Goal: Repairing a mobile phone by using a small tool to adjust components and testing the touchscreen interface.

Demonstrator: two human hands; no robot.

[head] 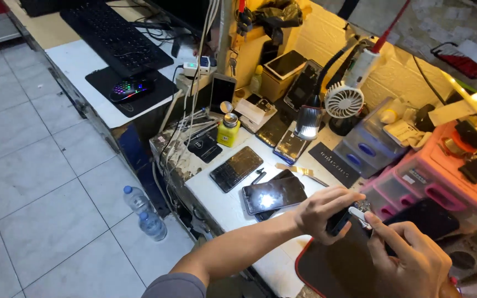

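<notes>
Both hands meet over the black work mat (337,270) at the bench's near edge. Left hand (321,212) curls tightly around a small dark phone part (339,222), steadying it, while the right hand (409,259) pinches a slim metal tool (360,212) against its end. A face-up phone (274,196) lies just beside them under the lamp (308,122). Pink drawer boxes (431,182) stand behind, their drawers shut and contents hidden.

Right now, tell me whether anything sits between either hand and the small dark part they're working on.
Nothing visible does. The left hand grips the small dark part directly, and the right hand reaches its metal end with its fingertips, above the black mat.
</notes>
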